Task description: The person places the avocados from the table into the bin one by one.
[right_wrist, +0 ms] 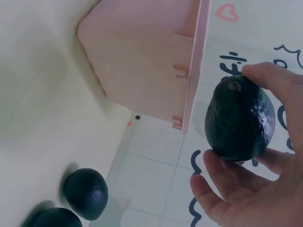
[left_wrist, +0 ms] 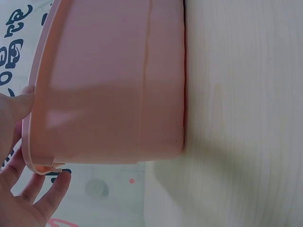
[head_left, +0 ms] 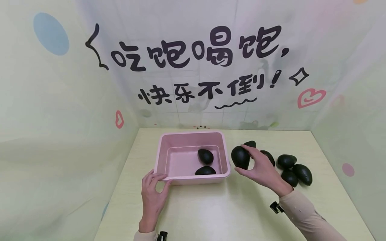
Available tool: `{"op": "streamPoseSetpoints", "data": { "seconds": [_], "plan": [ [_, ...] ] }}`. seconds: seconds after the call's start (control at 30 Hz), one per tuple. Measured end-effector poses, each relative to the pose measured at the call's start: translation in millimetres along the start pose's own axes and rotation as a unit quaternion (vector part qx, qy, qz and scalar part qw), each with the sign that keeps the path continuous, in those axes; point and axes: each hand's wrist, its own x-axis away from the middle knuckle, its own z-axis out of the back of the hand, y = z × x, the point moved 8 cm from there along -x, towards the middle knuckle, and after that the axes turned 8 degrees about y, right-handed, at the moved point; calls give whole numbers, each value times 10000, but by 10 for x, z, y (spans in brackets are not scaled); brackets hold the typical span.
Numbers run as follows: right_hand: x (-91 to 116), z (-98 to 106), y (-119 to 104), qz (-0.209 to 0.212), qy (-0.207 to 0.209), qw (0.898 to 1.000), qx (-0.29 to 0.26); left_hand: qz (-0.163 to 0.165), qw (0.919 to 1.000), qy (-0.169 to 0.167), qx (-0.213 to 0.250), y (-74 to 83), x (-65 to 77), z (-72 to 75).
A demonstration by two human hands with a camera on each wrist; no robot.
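Note:
A dark green avocado is held up between the thumb and fingers of my right hand, just right of the pink plastic bin. The right wrist view shows the stem end of this avocado. My left hand grips the bin's rim at its near left corner, with the thumb on the rim's near side. Inside the bin, towards its right side, lie two avocados, one farther back and one by the near wall.
More avocados lie on the pale wooden table right of the bin, including a group of three at the right. Another avocado is partly hidden behind the right hand. A printed curtain stands behind the table.

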Motion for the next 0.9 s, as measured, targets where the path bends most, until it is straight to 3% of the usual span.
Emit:
{"op": "streamPoseSetpoints", "data": {
  "seconds": [0.9],
  "plan": [
    [-46,-169,-114,151,-323,9993,-148,24,10000,-22,-22,-8,-2,-12]
  ]
}}
